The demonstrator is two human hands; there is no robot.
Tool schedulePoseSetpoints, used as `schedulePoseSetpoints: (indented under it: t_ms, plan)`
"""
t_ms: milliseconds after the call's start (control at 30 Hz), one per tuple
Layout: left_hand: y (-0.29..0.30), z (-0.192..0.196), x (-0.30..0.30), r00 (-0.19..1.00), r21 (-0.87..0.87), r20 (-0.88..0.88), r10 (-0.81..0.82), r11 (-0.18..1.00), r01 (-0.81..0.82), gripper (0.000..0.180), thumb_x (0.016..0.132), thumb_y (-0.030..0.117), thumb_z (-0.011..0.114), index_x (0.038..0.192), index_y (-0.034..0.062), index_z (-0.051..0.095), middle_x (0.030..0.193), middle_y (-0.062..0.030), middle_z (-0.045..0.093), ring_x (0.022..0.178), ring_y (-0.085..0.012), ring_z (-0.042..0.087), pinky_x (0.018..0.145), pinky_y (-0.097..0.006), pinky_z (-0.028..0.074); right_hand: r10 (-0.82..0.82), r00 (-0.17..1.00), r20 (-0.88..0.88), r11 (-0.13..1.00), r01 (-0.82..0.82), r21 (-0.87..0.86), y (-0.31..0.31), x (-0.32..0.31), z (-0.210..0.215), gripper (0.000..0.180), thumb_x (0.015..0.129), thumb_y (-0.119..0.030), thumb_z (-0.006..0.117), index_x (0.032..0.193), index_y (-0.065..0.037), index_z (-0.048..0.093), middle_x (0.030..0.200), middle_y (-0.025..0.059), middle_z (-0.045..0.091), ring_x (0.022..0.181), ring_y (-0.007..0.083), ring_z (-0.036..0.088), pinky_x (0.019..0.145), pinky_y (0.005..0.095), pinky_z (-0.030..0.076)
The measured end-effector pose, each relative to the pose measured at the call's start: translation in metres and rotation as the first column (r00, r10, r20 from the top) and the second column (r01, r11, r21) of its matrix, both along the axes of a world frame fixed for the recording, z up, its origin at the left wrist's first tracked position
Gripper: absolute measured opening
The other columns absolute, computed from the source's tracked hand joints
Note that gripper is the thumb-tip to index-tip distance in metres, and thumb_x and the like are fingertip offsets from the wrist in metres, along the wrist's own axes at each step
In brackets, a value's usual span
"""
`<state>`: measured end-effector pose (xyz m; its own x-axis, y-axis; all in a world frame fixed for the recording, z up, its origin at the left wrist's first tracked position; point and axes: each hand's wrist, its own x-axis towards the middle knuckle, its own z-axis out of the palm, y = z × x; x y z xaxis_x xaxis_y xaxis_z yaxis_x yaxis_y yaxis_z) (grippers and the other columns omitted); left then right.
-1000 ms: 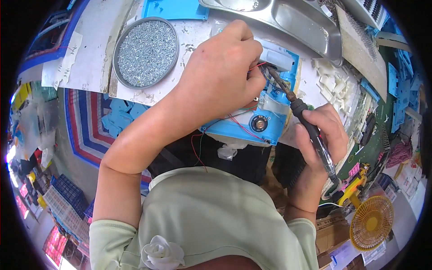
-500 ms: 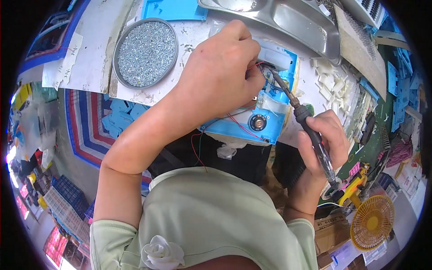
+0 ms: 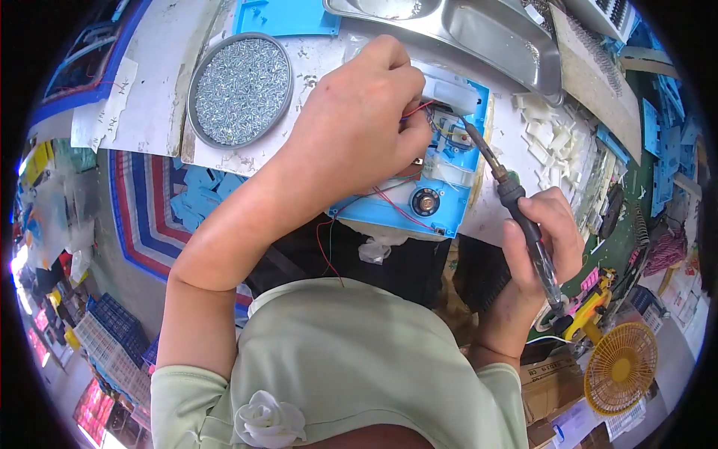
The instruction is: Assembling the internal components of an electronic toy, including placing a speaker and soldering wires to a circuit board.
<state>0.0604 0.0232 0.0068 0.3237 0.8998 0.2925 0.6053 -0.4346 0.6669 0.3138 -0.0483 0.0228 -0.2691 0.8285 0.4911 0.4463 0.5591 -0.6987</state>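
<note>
My left hand (image 3: 366,120) is closed over the left part of a blue plastic casing (image 3: 449,218), its fingertips pinching a thin red wire (image 3: 420,109). In my right hand (image 3: 559,238) is a soldering iron (image 3: 511,193), gripped by its dark handle like a pen. The iron slants up and left, and its tip is near a small black part inside the casing; whether it touches I cannot tell. A round speaker (image 3: 425,202) sits in the near right corner of the casing, with red and green wires running from it. My left hand hides much of the inside.
Beyond my left forearm stands a round dish of small metal screws or pins (image 3: 241,93). A metal tray (image 3: 497,45) lies behind the casing. White plastic pieces (image 3: 550,142) are piled at its right. A yellow fan (image 3: 621,368) stands low on the right.
The soldering iron has shifted slightly right, its tip farther from my left fingers. My left hand has moved a little left, still pinching the red wire.
</note>
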Motion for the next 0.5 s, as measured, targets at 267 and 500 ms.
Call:
schedulePoseSetpoints:
  t_ms: [267, 500]
  plan:
    - [-0.024, 0.020, 0.011, 0.931, -0.046, -0.139, -0.338, 0.941, 0.335, 0.016, 0.080, 0.012, 0.078, 0.089, 0.0052, 0.066, 0.095, -0.0078, 0.060, 0.078, -0.0279, 0.065, 0.069, -0.037, 0.053, -0.160, 0.984, -0.074, 0.987, 0.162, 0.021, -0.012, 0.025, 0.001, 0.033, 0.073, 0.004, 0.078, 0.104, 0.005, 0.066, 0.075, 0.0112, 0.064, 0.063, 0.0203, 0.056, 0.057, 0.0297, 0.041]
    - [-0.016, -0.004, 0.008, 0.905, -0.026, -0.055, -0.421, 0.907, 0.420, 0.013, 0.083, 0.010, 0.076, 0.095, 0.0104, 0.071, 0.091, -0.0036, 0.063, 0.080, -0.0275, 0.066, 0.068, -0.038, 0.052, -0.195, 0.972, -0.131, 0.980, 0.197, 0.003, -0.017, 0.029, -0.009, 0.033, 0.074, 0.006, 0.077, 0.106, 0.006, 0.066, 0.079, 0.0131, 0.065, 0.065, 0.0185, 0.055, 0.058, 0.0274, 0.040]
